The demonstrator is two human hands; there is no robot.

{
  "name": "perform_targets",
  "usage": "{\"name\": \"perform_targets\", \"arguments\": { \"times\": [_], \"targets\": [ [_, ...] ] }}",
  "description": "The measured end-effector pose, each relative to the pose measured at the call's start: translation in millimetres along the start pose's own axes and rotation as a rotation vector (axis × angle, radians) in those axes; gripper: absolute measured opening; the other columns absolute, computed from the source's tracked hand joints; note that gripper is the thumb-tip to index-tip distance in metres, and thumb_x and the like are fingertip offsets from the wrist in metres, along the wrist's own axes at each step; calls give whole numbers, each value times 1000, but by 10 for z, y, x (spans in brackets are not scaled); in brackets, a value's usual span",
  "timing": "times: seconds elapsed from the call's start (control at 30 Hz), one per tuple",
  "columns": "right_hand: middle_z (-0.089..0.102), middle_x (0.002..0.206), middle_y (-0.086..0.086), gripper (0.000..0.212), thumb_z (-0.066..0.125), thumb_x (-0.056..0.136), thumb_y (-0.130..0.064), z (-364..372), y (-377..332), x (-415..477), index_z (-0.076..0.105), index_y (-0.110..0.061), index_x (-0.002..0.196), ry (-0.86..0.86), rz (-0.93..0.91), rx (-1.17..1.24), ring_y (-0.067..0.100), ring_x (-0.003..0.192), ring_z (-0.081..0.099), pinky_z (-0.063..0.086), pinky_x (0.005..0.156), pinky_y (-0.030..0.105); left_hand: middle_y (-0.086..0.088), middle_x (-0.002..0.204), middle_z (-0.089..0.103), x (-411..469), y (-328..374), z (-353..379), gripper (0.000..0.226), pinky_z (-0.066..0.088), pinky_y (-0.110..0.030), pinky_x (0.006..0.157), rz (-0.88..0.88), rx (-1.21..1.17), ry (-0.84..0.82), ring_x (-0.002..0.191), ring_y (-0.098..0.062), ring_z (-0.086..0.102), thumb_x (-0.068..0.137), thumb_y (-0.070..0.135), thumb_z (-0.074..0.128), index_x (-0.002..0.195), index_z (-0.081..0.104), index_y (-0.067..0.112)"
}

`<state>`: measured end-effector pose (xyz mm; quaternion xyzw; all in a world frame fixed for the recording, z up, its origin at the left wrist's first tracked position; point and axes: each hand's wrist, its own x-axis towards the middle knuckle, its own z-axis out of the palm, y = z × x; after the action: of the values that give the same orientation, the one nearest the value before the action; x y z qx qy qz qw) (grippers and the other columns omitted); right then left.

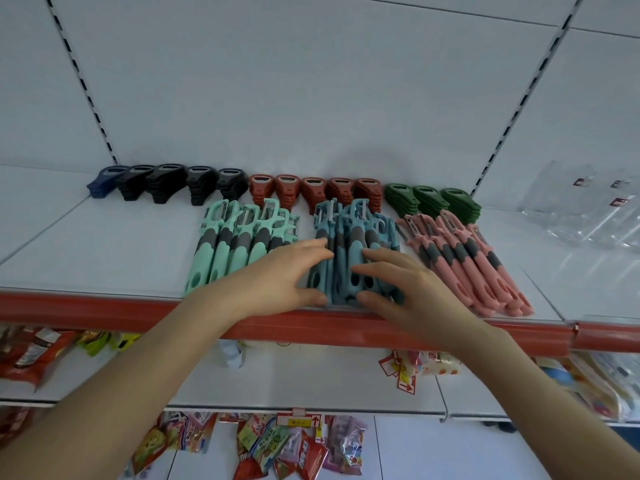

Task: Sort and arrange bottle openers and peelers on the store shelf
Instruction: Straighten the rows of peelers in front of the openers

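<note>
Left hand (277,275) and right hand (412,292) hide parts of the blue peelers (356,237). Right of those, clear bags (588,216) run off frame; snacks (311,455) below, print unreadable.

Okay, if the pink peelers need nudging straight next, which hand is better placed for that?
Probably the right hand. It rests on the right side of the blue peelers, just beside the pink peelers; the left hand is on the blue group's other side, nearer the mint peelers.

Opener stacks (313,189) along the shelf's (86,251) back edge: one blue, four black, five red, three green. Peeler bunches (239,239): three.
</note>
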<state>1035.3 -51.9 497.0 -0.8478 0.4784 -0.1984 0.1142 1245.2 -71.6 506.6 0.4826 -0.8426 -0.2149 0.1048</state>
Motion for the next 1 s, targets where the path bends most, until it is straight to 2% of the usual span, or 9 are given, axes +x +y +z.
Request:
{"name": "perform_targets", "arguments": {
  "times": [0.07,0.17,0.23,0.37,0.5,0.67,0.8,0.93,1.0],
  "targets": [
    [46,140,-5,38,54,88,-38,25,28,-18,58,-25,124,-2,-41,-19,11,136,27,14,108,16,7,155,13,-12,-7,4,71,11,-17,108,-3,18,14,141,-6,13,83,38,64,144,29,25],
    [49,137,-5,43,49,85,-41,48,49,-29,60,-24,122,-11,-50,-27,15,136,29,16,107,20,6,155,16,-26,-2,3,76,10,-16,106,-17,28,35,140,-6,13,80,44,65,144,28,25],
    [48,137,-5,45,51,86,-44,47,34,-26,57,-24,126,8,-54,-8,11,135,28,17,108,21,6,154,17,-34,1,10,80,12,-17,107,-28,20,48,140,-7,15,78,48,65,144,27,26],
    [44,136,-10,43,59,88,-29,-27,48,-38,50,-24,130,92,58,117,2,129,31,25,111,25,3,152,21,-50,24,31,82,23,-22,106,-58,68,49,137,-12,24,79,52,61,146,23,23],
    [46,137,-7,46,55,87,-40,-103,195,-43,50,-26,131,86,226,103,7,127,39,30,103,21,-3,136,42,-11,77,-16,70,34,-24,97,-80,130,-5,121,-16,42,82,51,59,138,38,15],
    [47,137,-2,58,52,85,-49,-75,232,-43,43,-23,136,-11,288,131,11,122,45,41,104,36,-5,123,51,46,126,-62,64,43,-32,92,-101,141,-38,107,-19,51,81,51,60,128,48,10],
    [49,133,-3,64,54,82,-53,-83,209,-26,41,-23,136,-9,319,181,12,117,50,45,100,35,-5,127,50,33,146,-40,71,41,-30,92,-118,114,-46,108,-17,50,76,55,62,129,45,12],
    [49,134,-1,64,52,84,-53,-50,172,-9,42,-19,136,-4,318,126,13,117,49,43,100,32,-9,133,46,24,145,-10,75,39,-31,96,-119,116,-53,99,-7,35,76,54,64,132,40,10],
    [49,134,-1,62,53,85,-51,-49,151,-5,42,-18,136,0,316,122,13,117,49,42,99,29,-8,133,46,24,144,-20,76,39,-32,97,-127,111,-54,104,-11,42,75,53,65,133,39,11]
  ]
}}
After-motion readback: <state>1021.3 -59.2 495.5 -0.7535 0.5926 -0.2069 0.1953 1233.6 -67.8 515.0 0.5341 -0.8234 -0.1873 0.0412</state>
